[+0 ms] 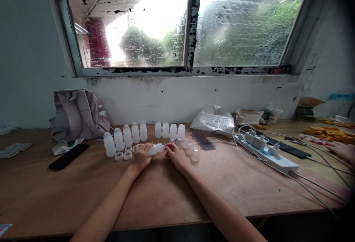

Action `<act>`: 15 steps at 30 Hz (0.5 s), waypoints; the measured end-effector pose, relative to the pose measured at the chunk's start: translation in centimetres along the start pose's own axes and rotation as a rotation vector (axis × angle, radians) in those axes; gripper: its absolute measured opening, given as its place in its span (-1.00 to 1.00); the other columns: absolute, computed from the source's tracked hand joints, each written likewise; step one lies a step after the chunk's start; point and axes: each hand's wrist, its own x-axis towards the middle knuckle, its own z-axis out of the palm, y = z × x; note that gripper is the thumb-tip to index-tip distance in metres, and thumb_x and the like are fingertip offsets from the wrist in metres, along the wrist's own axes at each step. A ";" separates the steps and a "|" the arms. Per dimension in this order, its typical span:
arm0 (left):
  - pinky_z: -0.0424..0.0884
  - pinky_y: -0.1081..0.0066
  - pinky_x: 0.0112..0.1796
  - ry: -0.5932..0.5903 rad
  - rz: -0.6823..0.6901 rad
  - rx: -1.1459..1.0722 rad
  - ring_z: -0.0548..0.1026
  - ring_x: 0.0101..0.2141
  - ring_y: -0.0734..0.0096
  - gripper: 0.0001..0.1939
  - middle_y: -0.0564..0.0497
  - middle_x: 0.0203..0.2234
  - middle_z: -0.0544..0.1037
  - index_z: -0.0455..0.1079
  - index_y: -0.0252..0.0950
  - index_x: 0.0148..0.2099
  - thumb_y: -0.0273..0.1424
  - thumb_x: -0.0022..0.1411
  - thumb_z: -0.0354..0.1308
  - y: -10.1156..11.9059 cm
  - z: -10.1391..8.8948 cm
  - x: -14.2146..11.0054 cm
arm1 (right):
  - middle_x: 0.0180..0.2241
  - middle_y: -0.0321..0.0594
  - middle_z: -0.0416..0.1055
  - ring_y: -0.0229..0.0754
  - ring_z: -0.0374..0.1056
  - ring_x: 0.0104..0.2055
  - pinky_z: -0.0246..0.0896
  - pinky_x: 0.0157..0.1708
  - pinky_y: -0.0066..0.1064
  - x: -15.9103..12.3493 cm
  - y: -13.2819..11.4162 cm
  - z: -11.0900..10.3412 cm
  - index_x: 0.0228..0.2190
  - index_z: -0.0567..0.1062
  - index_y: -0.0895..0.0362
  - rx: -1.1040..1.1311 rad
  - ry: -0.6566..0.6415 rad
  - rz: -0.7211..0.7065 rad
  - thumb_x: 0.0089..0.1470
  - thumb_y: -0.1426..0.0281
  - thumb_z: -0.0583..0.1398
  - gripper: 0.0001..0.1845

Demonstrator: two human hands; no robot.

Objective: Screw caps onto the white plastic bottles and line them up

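Observation:
My left hand (pixel 142 156) is wrapped round a translucent white baby bottle (pixel 152 150), which lies on its side just above the table with its neck toward the right. At that neck end the fingers of my right hand (pixel 173 153) pinch the tip; the exact part between them is too small to make out. Capped bottles (pixel 127 135) stand in a slanting row behind my left hand. Several open-topped bottles (pixel 165 130) stand farther back. White collar rings (pixel 119 156) lie left of my hands, and clear domed caps (pixel 195 156) to the right.
A grey backpack (pixel 80 114) and a black phone (pixel 68 157) are at the left. A silvery plastic bag (pixel 213 120) rests by the wall. On the right lie a power strip (pixel 280 160) with cables, yellow pieces (pixel 330 134), and another person's hand (pixel 342 151).

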 end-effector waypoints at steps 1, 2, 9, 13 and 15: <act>0.05 0.18 -0.04 0.004 0.006 0.015 0.32 -0.10 0.20 -0.61 -0.05 -0.14 0.41 0.23 -0.20 -0.04 -0.44 0.02 0.07 0.0 0.0 0.0 | -0.58 -0.39 0.25 -0.38 0.20 -0.68 0.11 -0.71 -0.53 0.0 0.0 0.0 -0.46 0.26 0.11 -0.012 -0.004 -0.002 -0.16 0.25 0.11 -0.80; 0.04 0.18 -0.04 0.005 0.008 0.031 0.32 -0.10 0.20 -0.61 -0.05 -0.13 0.41 0.23 -0.20 -0.04 -0.44 0.03 0.06 0.1 -0.1 0.0 | -0.58 -0.39 0.26 -0.37 0.20 -0.67 0.11 -0.71 -0.53 0.0 0.0 0.0 -0.46 0.27 0.11 -0.022 -0.007 -0.004 -0.16 0.26 0.11 -0.80; 0.05 0.19 -0.04 0.024 0.025 0.112 0.33 -0.12 0.23 -0.63 -0.03 -0.14 0.42 0.24 -0.19 -0.04 -0.45 0.05 0.06 0.1 -0.1 0.0 | -0.59 -0.37 0.25 -0.35 0.19 -0.67 0.10 -0.70 -0.51 0.1 0.1 0.0 -0.47 0.28 0.10 -0.047 -0.018 -0.018 -0.16 0.24 0.12 -0.80; 0.05 0.20 -0.04 0.022 0.042 0.107 0.33 -0.11 0.24 -0.63 -0.04 -0.13 0.41 0.23 -0.19 -0.03 -0.45 0.06 0.04 0.0 -0.1 -0.1 | -0.62 -0.36 0.24 -0.36 0.14 -0.71 0.02 -0.73 -0.50 0.0 0.2 -0.1 -0.53 0.28 0.11 -0.110 -0.007 -0.045 -0.13 0.15 0.09 -0.73; 0.05 0.20 -0.04 0.022 0.049 0.095 0.32 -0.11 0.24 -0.64 -0.04 -0.13 0.41 0.23 -0.20 -0.03 -0.44 0.06 0.04 0.1 -0.2 -0.1 | -0.67 -0.37 0.21 -0.36 0.09 -0.74 -0.05 -0.73 -0.50 0.0 0.2 -0.2 -0.61 0.25 0.11 -0.197 0.002 -0.063 -0.10 0.08 0.04 -0.65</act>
